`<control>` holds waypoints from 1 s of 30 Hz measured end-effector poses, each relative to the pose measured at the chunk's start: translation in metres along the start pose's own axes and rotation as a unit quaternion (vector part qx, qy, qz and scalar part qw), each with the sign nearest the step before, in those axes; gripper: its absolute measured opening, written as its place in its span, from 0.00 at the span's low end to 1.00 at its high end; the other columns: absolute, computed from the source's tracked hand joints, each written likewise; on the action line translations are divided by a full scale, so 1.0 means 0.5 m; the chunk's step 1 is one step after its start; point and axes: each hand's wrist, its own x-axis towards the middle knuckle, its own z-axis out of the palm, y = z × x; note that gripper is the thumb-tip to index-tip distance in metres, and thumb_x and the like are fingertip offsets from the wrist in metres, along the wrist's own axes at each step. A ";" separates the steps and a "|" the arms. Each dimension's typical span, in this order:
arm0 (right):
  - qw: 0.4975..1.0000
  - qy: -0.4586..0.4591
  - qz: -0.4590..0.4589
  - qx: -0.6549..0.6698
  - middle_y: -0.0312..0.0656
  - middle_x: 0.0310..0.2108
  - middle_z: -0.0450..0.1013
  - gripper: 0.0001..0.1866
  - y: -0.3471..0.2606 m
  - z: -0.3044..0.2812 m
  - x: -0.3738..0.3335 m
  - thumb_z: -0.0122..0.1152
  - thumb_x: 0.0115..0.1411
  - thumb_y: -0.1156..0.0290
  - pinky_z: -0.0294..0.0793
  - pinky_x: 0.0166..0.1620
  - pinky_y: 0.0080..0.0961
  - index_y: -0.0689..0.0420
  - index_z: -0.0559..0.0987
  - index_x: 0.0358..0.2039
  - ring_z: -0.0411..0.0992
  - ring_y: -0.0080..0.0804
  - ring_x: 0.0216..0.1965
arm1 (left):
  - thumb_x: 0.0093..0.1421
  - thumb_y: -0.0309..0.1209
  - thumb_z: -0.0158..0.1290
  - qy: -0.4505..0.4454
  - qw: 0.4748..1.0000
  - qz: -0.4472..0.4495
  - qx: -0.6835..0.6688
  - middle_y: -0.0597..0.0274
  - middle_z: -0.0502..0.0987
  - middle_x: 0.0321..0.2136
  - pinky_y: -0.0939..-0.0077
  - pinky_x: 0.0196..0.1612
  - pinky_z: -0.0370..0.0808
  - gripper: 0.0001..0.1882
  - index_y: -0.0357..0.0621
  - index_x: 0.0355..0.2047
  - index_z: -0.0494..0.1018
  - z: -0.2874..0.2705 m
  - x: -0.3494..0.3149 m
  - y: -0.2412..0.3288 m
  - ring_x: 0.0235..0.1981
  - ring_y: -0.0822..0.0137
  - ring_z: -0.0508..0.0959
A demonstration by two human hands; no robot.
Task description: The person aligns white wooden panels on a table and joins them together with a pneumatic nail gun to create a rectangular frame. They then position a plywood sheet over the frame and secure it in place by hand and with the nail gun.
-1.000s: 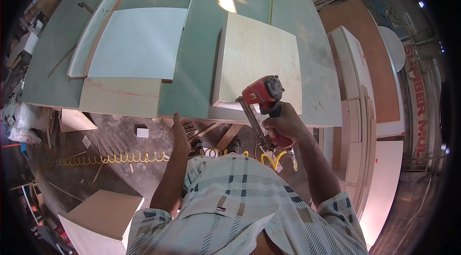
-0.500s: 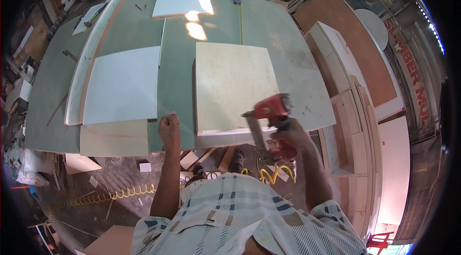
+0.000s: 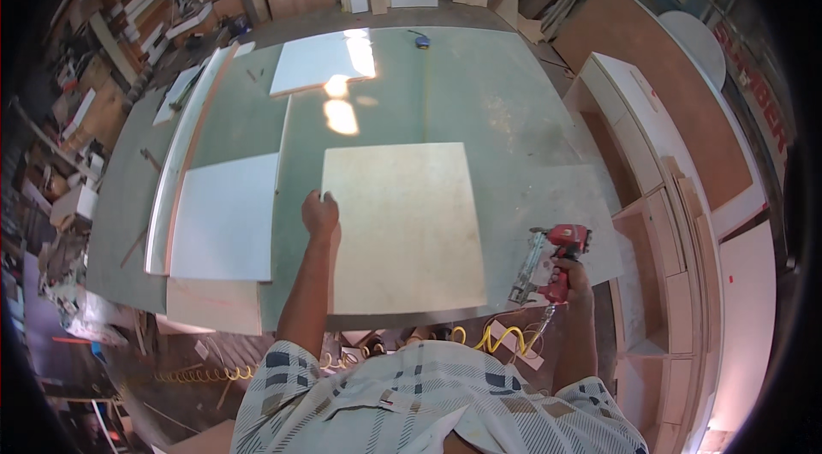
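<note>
A pale square plywood panel (image 3: 402,227) lies near the front edge of the green-topped table (image 3: 531,137). Against its left edge, toward the far corner, my left hand (image 3: 320,214) is closed, gripping the side. My right hand (image 3: 574,276) is wrapped round the handle of a red nail gun (image 3: 561,242) with a silver nose and magazine. The gun is held to the right of the panel, apart from it, over the table's front right. From its base a yellow coiled air hose (image 3: 492,338) hangs below the table edge.
White boards (image 3: 224,219) lie left and at the back, beside a long white strip with a brown edge (image 3: 199,129). A blue tape measure (image 3: 421,41) sits at the far side. Wooden cabinets (image 3: 638,146) stand close on the right. Timber scraps (image 3: 111,112) pile up on the left.
My left hand has moved forward onto the panel's left edge. My right hand has carried the nail gun right, off the panel. The whole view has shifted, showing more beyond the table.
</note>
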 end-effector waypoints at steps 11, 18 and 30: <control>0.913 -0.033 -0.023 -0.406 0.43 0.30 0.79 0.13 -0.094 -0.016 0.178 0.69 0.61 0.63 0.80 0.32 0.36 0.59 0.80 0.40 0.79 0.37 0.27 | 0.56 0.35 0.65 0.059 0.985 -0.066 0.148 0.49 0.82 0.41 0.53 0.46 0.77 0.14 0.37 0.37 0.83 -0.001 0.066 -0.016 0.42 0.48 0.82; 0.837 0.118 -0.330 -0.420 0.50 0.38 0.83 0.17 -0.161 0.198 0.165 0.66 0.61 0.59 0.80 0.46 0.37 0.57 0.85 0.44 0.82 0.43 0.42 | 0.54 0.34 0.65 0.017 0.978 -0.093 0.185 0.47 0.82 0.41 0.53 0.46 0.78 0.14 0.36 0.36 0.82 0.024 0.082 0.060 0.43 0.47 0.83; 0.862 0.106 -0.367 -0.332 0.49 0.41 0.80 0.12 0.037 0.577 0.239 0.69 0.57 0.72 0.79 0.49 0.39 0.57 0.86 0.42 0.80 0.47 0.43 | 0.55 0.37 0.66 0.012 0.965 -0.079 0.250 0.46 0.81 0.41 0.51 0.44 0.79 0.15 0.37 0.34 0.82 0.010 0.080 0.096 0.41 0.45 0.83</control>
